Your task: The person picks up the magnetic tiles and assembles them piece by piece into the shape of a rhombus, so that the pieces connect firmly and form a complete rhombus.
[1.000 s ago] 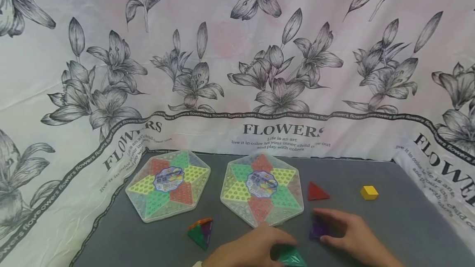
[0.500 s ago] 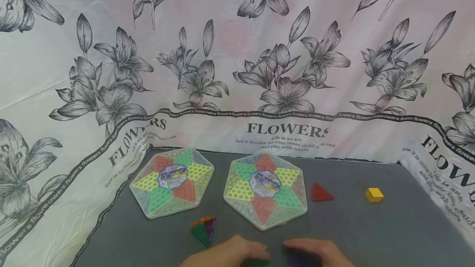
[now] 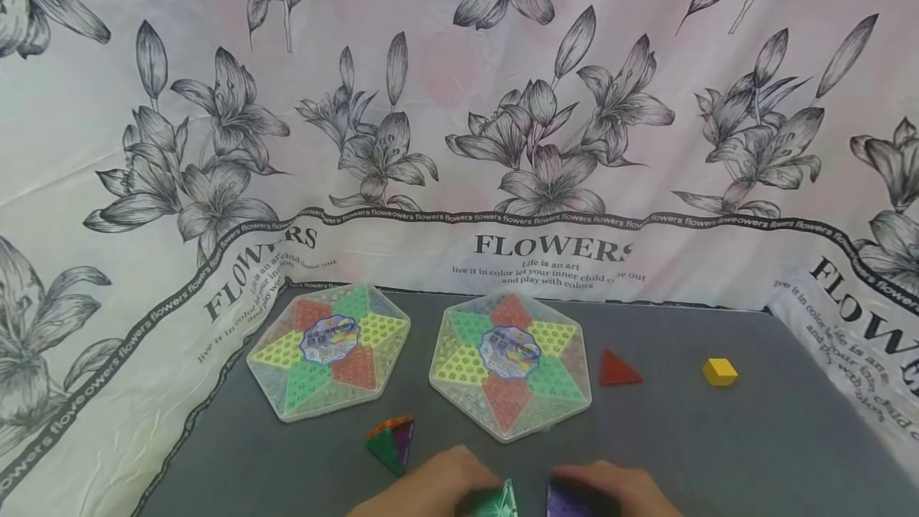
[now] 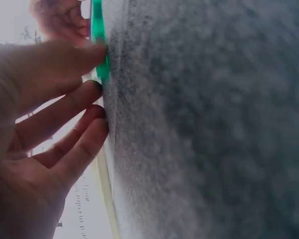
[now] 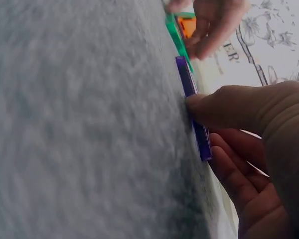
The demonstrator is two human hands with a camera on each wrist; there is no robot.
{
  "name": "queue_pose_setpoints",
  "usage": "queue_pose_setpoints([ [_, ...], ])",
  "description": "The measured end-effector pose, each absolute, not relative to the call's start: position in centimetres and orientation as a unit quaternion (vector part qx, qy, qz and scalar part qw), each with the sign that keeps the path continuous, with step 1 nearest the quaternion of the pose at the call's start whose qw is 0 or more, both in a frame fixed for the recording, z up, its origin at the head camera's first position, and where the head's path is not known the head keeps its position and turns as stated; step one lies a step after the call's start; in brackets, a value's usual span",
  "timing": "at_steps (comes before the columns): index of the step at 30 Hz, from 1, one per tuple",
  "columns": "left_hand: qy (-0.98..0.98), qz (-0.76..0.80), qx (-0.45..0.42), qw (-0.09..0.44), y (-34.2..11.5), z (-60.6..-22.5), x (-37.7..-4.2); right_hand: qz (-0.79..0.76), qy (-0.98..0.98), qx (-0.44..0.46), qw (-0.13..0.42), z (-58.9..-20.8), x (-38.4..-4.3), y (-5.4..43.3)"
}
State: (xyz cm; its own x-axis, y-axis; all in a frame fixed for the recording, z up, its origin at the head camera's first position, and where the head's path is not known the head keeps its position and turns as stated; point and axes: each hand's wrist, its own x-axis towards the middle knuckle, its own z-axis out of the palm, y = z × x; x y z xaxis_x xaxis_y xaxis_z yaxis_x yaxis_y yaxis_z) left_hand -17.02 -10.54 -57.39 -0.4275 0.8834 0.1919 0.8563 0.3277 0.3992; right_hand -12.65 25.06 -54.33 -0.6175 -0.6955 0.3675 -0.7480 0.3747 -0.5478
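Note:
At the bottom of the head view, my left hand [image 3: 441, 485] holds a translucent green magnetic tile [image 3: 500, 501]. The left wrist view shows that green tile edge-on, thumb and fingers at it low over the grey table. Opposite, my right hand [image 3: 621, 487] grips a purple magnetic tile [image 3: 563, 499]. In the right wrist view the thumb presses the flat purple tile [image 5: 185, 74] against the fingers beneath. A narrow gap separates the two tiles in the head view. Left of my left hand stands a small joined piece [image 3: 391, 445] of green, purple and orange tiles.
Two hexagonal boxes with star-patterned lids, the left box [image 3: 330, 349] and the right box [image 3: 510, 365], lie beyond my hands. A red triangle tile [image 3: 619, 369] and a yellow cube [image 3: 719, 372] lie farther right. A flowered cloth [image 3: 546, 150] hangs behind the grey table [image 3: 718, 437].
My right hand has moved left and toward me with the purple tile. My left hand has shifted slightly left and nearer with the green tile. The two tiles are now closer together.

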Motion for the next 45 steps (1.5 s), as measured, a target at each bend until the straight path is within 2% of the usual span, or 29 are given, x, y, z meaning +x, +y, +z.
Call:
queue_pose_setpoints([
  [7,0.827,0.251,0.499,0.057,-10.7,-56.8,-16.1,0.399,-0.806,0.436,-0.026,-53.8,-12.2,22.8],
  [10,0.827,0.248,0.502,0.051,-10.5,-56.9,-15.9,0.425,-0.806,0.408,-0.065,-53.1,-11.7,21.9],
  [14,0.827,0.240,0.505,0.045,-10.4,-57.1,-15.8,0.440,-0.806,0.386,-0.090,-52.9,-11.4,21.6],
  [29,0.824,0.244,0.510,0.045,-10.3,-57.0,-15.7,0.442,-0.807,0.381,-0.091,-52.9,-11.1,21.5],
  [36,0.822,0.244,0.513,0.036,-10.3,-57.0,-15.7,0.405,-0.822,0.401,-0.003,-53.6,-11.1,21.6],
  [41,0.826,0.254,0.502,0.039,-10.2,-57.2,-15.7,0.429,-0.822,0.370,-0.059,-53.8,-11.1,21.8],
  [43,0.826,0.259,0.499,0.035,-10.2,-57.2,-15.7,0.416,-0.827,0.376,-0.041,-53.8,-11.2,21.7],
  [45,0.826,0.259,0.499,0.026,-10.1,-57.2,-15.7,0.384,-0.832,0.400,0.016,-53.8,-11.4,21.6],
])
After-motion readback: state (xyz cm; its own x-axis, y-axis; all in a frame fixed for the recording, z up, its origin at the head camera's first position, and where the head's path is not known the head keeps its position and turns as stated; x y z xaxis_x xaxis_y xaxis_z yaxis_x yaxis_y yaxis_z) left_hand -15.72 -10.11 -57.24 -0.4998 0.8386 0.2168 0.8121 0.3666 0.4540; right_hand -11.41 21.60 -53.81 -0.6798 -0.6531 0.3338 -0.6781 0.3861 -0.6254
